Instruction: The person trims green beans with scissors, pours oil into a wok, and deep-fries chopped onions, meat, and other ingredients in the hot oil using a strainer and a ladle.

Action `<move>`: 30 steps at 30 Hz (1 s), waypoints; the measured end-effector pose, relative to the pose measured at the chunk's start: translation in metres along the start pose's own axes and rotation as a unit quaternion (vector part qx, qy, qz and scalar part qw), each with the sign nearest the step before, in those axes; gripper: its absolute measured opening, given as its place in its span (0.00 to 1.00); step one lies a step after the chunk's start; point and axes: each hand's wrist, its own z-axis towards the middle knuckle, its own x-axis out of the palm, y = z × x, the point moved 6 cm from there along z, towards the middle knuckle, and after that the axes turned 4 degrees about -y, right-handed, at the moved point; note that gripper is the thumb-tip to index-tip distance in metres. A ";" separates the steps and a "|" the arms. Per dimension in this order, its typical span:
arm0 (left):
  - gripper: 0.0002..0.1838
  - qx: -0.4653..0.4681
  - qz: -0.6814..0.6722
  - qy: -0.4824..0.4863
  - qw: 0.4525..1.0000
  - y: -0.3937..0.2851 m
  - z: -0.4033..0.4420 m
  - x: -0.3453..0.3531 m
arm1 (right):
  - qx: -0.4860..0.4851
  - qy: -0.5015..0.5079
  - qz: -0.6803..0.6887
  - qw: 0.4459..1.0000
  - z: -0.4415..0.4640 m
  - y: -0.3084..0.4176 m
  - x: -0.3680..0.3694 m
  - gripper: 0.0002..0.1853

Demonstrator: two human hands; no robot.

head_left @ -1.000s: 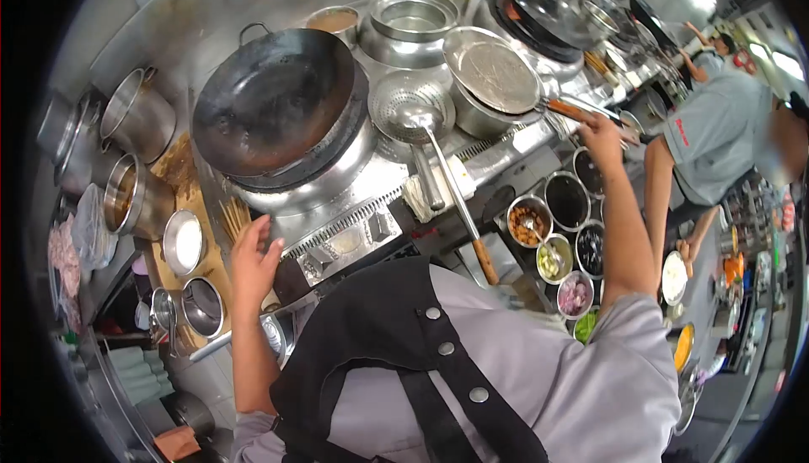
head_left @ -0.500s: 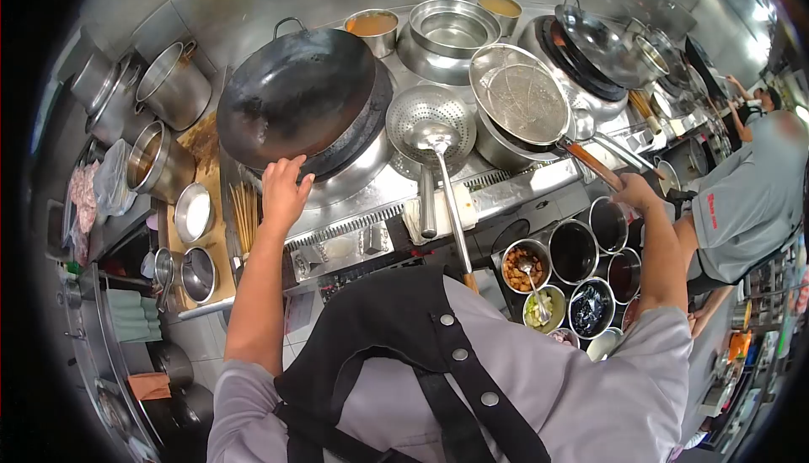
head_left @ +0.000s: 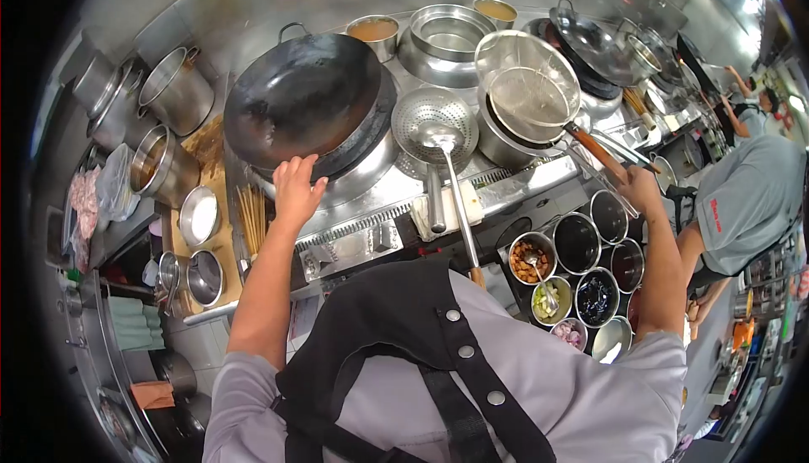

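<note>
My right hand is wrapped round the wooden handle of a mesh strainer, whose mesh is over a metal pot. My left hand is at the near edge of a large black wok, fingers apart and holding nothing; whether the fingertips touch the rim is unclear. Between the hands, a perforated skimmer lies on the stove with a ladle resting in it, the ladle's handle pointing toward me.
Seasoning bowls stand at the right, with diced brown food and dark sauce. Wooden sticks, a white-filled bowl and tall pots are at the left. A co-worker in grey stands at the right.
The strainer has lifted and tilted, having been lower over the pot. Over the last second, my left hand has moved up to the wok's near edge. The view has shifted.
</note>
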 end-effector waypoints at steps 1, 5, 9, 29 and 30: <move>0.27 0.003 -0.004 -0.004 1.000 0.000 -0.001 -0.001 | -0.028 -0.002 0.010 1.000 0.003 0.006 0.001 0.17; 0.26 0.004 -0.022 -0.021 1.000 0.002 -0.002 -0.003 | -0.026 0.092 0.321 0.942 0.006 0.084 0.013 0.17; 0.25 -0.013 -0.041 -0.013 0.999 0.006 -0.002 -0.002 | 0.049 0.207 0.644 0.735 -0.014 0.226 0.057 0.13; 0.37 -0.320 -0.720 0.062 0.613 -0.078 -0.038 -0.060 | -0.168 0.025 0.293 0.941 -0.030 0.268 0.023 0.35; 0.34 -0.316 -0.770 0.058 0.551 -0.057 -0.044 -0.069 | -0.102 -0.017 0.275 0.956 -0.010 0.202 0.030 0.35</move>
